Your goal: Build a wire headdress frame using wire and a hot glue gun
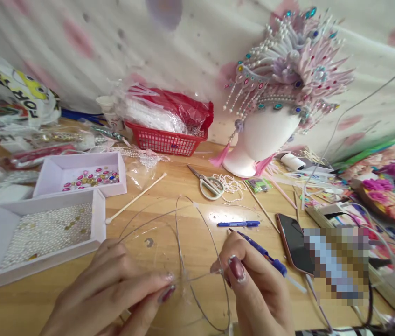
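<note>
Thin silvery wire is bent into a large loop above the table, between my two hands. My right hand pinches the loop's right side between thumb and forefinger. My left hand is closed with its thumb and forefinger tips together, and a curve of the wire runs behind its knuckles. A short strand reaches from the right fingertips toward the left ones; its end is too fine to make out. Just beyond my right hand lie blue-handled pliers and a blue pen.
White boxes hold pearl beads and coloured gems on the left. Scissors, a bead string and a red basket lie farther back. A white mannequin head wears a beaded headdress. A phone is at right.
</note>
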Available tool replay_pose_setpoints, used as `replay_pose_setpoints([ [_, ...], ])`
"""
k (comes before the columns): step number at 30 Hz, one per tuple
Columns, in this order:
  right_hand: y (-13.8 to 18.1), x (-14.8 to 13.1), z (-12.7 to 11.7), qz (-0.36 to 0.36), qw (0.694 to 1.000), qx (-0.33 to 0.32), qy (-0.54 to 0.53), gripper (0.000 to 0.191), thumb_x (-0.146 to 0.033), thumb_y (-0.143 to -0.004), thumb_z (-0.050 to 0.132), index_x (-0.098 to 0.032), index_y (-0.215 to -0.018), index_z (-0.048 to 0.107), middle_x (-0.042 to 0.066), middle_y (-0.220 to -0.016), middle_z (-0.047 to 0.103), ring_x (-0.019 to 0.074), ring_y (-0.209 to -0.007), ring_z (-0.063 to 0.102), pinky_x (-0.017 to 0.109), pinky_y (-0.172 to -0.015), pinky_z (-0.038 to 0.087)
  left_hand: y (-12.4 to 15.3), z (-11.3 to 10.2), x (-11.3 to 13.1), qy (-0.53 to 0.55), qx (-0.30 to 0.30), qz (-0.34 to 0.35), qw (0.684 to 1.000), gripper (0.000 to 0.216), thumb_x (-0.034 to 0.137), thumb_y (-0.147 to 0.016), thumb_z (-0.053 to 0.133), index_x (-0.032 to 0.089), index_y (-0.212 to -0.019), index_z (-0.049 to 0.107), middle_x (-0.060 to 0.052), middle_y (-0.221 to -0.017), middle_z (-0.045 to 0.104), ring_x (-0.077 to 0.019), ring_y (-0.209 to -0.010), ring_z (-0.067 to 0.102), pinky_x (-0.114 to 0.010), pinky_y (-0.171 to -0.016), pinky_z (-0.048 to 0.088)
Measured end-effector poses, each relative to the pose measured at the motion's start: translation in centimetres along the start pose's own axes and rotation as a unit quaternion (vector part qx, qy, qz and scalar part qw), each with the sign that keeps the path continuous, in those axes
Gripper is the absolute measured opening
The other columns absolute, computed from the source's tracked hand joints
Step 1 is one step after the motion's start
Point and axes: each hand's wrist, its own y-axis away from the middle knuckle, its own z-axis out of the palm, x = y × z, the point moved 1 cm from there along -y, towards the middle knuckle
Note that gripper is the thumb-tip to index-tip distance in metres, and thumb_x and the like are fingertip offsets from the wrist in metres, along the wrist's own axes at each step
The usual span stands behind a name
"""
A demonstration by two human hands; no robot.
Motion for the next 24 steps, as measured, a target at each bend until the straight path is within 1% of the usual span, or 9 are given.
replay_pose_setpoints([
  [5,0.08,-0.21,0.47,0.001,1.000,-0.002,0.003,0.042,-0.052,-0.091,0.067,-0.021,-0.064,0.056,-0.003,-0.064,0.041,0.0134,-0.062,0.037,0.031,-0.057,0.025,0.26,-0.03,0.07,-0.005,-0.019,-0.007,1.000,0.024,0.012,-0.080,0.069,0.025,-0.100,0.073,0.005,-0.059,0.062,-0.0118,-0.049,0.054,-0.026,-0.045,0.047],
  [8,0.11,-0.04,0.48,0.001,1.000,-0.001,0.004,0.040,-0.046,-0.092,0.068,-0.021,-0.064,0.054,-0.004,-0.064,0.040,0.0123,-0.060,0.036,0.031,-0.056,0.025,0.35,-0.16,0.06,-0.009,-0.022,-0.012,1.000,0.023,0.016,-0.080,0.069,0.028,-0.101,0.073,0.006,-0.059,0.062,-0.0128,-0.049,0.055,-0.026,-0.045,0.047],
  [12,0.04,0.10,0.34,-0.012,1.000,-0.005,-0.004,0.039,-0.041,-0.094,0.067,-0.020,-0.064,0.053,-0.004,-0.063,0.041,0.0113,-0.060,0.037,0.029,-0.056,0.026,0.45,-0.07,0.03,-0.012,-0.020,-0.013,1.000,0.024,0.017,-0.080,0.070,0.028,-0.101,0.073,0.005,-0.059,0.062,-0.0131,-0.049,0.055,-0.027,-0.045,0.046],
  [16,-0.04,0.13,0.33,-0.032,0.999,-0.028,-0.007,0.035,-0.036,-0.095,0.067,-0.020,-0.065,0.056,-0.004,-0.062,0.044,0.0107,-0.059,0.041,0.028,-0.054,0.028,0.50,0.14,0.05,-0.004,-0.027,-0.019,0.999,0.023,0.017,-0.081,0.068,0.026,-0.102,0.071,0.005,-0.058,0.060,-0.0121,-0.048,0.053,-0.027,-0.046,0.045],
  [20,0.08,0.18,0.73,-0.029,0.999,0.013,-0.028,0.035,-0.038,-0.092,0.070,-0.020,-0.064,0.057,-0.004,-0.062,0.045,0.0107,-0.059,0.042,0.028,-0.054,0.028,0.63,0.16,0.06,-0.003,-0.018,-0.026,1.000,0.024,0.017,-0.081,0.069,0.027,-0.102,0.072,0.004,-0.060,0.062,-0.0135,-0.050,0.054,-0.028,-0.048,0.046],
  [22,0.14,0.23,0.86,-0.030,0.999,0.015,-0.030,0.035,-0.039,-0.092,0.070,-0.020,-0.064,0.058,-0.003,-0.062,0.047,0.0111,-0.060,0.042,0.028,-0.054,0.028,0.66,0.12,0.00,0.000,-0.008,-0.026,1.000,0.025,0.016,-0.079,0.070,0.027,-0.102,0.073,0.005,-0.060,0.062,-0.0136,-0.050,0.054,-0.029,-0.048,0.046],
  [24,0.14,0.31,0.75,-0.034,0.999,0.013,-0.021,0.035,-0.039,-0.093,0.069,-0.020,-0.065,0.059,-0.003,-0.062,0.047,0.0111,-0.060,0.043,0.029,-0.055,0.027,0.57,0.10,-0.04,0.002,-0.015,-0.014,1.000,0.027,0.015,-0.077,0.072,0.026,-0.101,0.073,0.005,-0.060,0.062,-0.0132,-0.050,0.055,-0.029,-0.049,0.047],
])
